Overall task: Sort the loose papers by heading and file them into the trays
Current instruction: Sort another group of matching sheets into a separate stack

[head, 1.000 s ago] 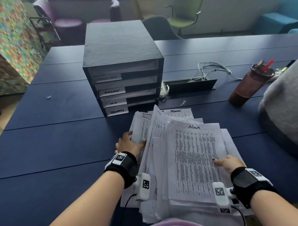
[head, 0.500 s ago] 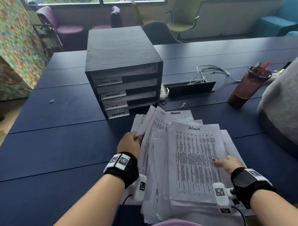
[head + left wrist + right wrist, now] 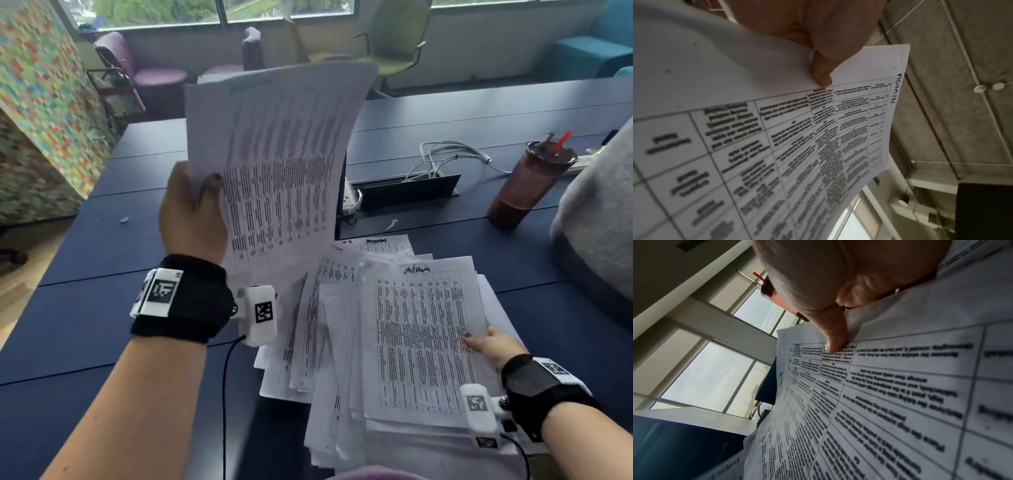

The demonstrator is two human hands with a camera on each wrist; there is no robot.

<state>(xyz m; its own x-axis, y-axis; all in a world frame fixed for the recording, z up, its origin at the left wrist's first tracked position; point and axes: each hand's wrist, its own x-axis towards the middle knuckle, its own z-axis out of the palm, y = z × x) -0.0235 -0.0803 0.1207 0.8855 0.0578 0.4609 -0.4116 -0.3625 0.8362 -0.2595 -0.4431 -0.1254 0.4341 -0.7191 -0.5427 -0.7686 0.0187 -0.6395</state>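
My left hand (image 3: 205, 195) holds a printed sheet (image 3: 281, 164) upright above the table, thumb on its front near the left edge. In the left wrist view the thumb (image 3: 822, 73) pinches that sheet (image 3: 818, 146), which is headed "ADMIN". A loose pile of papers (image 3: 329, 342) lies fanned on the blue table (image 3: 85, 308). On top lies a sheet headed "admin" (image 3: 421, 335). My right hand (image 3: 479, 342) pinches its right edge, with the thumb (image 3: 835, 340) on the print and the fingers hidden. The black tray unit (image 3: 342, 205) is almost wholly hidden behind the lifted sheet.
A dark red tumbler with straws (image 3: 527, 185) stands at the right, beside a grey rounded object (image 3: 599, 222). An open cable well (image 3: 407, 192) with white cables (image 3: 445, 154) sits behind the pile. Chairs stand beyond the table, and a colourful panel (image 3: 41, 120) is at the left.
My left hand has lifted one sheet from the pile's left side up in front of the tray unit. The right hand has stayed on the top sheet.
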